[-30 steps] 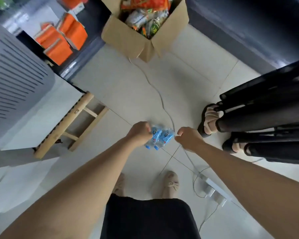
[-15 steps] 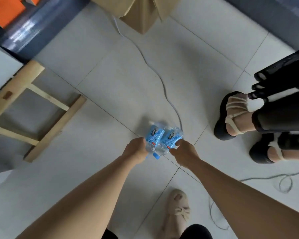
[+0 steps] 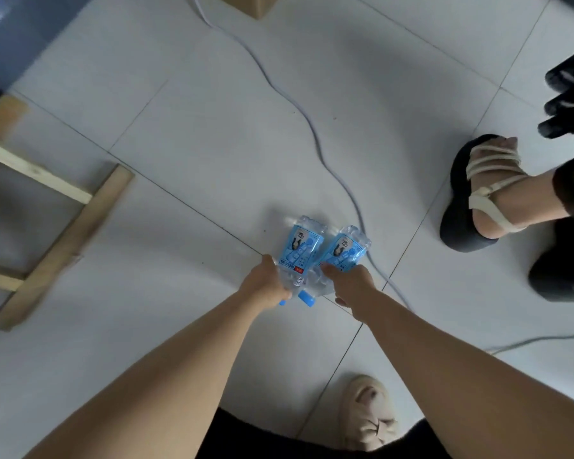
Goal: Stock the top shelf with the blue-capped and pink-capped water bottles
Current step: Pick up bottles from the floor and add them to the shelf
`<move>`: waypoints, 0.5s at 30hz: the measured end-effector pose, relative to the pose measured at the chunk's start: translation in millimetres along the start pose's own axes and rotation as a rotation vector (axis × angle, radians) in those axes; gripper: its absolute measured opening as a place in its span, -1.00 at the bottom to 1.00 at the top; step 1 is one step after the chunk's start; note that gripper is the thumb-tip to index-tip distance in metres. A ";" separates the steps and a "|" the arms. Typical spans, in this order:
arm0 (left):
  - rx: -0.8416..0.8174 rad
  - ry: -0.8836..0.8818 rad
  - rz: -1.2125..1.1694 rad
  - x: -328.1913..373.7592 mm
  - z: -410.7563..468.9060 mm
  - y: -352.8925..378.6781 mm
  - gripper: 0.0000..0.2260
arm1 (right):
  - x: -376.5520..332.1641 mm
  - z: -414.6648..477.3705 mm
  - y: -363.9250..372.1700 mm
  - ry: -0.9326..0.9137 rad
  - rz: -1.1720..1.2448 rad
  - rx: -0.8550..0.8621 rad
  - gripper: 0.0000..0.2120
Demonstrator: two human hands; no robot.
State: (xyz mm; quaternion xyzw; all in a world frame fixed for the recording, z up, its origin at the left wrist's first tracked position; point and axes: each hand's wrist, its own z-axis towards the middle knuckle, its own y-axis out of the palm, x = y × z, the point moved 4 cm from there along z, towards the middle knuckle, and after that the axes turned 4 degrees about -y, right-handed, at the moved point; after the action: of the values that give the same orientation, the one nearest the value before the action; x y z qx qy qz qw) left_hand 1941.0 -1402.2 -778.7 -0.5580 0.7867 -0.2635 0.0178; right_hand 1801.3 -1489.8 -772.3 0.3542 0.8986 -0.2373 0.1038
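Stooping over the tiled floor [image 3: 212,127], near the wooden stool [image 3: 63,226]. Seemingly collecting stock: gripping the left bottle [image 3: 300,250] with the left hand [image 3: 265,286], fingers curled round it; clasping the right bottle [image 3: 343,251] likewise with the right hand [image 3: 352,286]. Keeping both low by the floor, touching, blue cap [image 3: 305,299] pointing back. Next, probably lifting and carrying to the top shelf, not showing here.

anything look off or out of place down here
A loose cable snakes across the floor, passing right by the sandalled foot: a trip risk. The left bottle in the left hand and right bottle in the right hand look intact.
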 end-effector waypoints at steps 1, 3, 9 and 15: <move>-0.014 0.002 -0.010 -0.8 2.6 2.5 -0.53 | 1.6 2.7 3.7 0.024 0.073 -0.011 -0.74; -0.030 -0.005 -0.044 -0.8 6.1 5.8 -0.52 | 2.7 6.5 9.7 0.088 0.185 -0.036 -0.69; -0.002 -0.009 -0.229 7.5 6.4 -2.6 -0.61 | -0.4 7.5 8.9 0.145 0.241 -0.011 -0.59; 0.134 -0.004 -0.220 30.3 -36.0 -43.1 -0.64 | -20.3 -50.9 -13.2 0.206 0.409 -0.005 -0.63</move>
State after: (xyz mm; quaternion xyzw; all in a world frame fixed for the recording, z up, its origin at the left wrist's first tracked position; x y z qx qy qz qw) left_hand 1955.4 -1425.1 -720.9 -0.6392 0.7012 -0.3147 0.0277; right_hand 1806.1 -1484.7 -716.4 0.5510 0.8146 -0.1715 0.0585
